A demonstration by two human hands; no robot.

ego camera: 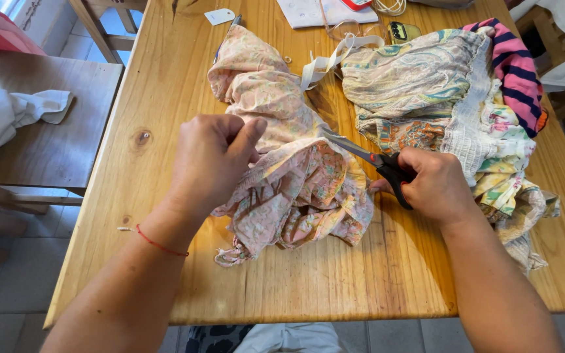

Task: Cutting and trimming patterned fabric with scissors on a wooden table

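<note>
Left hand pinching pink floral cloth, right hand clenched on scissors, mid-table.

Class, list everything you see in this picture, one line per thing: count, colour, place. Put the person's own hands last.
Wooden table: one, light pine, fills the middle.
Pink floral garment: one, pale pink, table centre, bunched.
Scissors: one pair, black handles, blades at the garment.
Pile of patterned fabrics: one, mixed pastels, table right.
Striped cloth: one, pink and navy, far right.
White strip: one, cream, between garment and pile.
Paper tag: one, white, table top edge.
White cloth: one, on the side bench, left.
Red string bracelet: one, left wrist.
Left hand: pinches the garment.
Right hand: holds the scissors.
</note>
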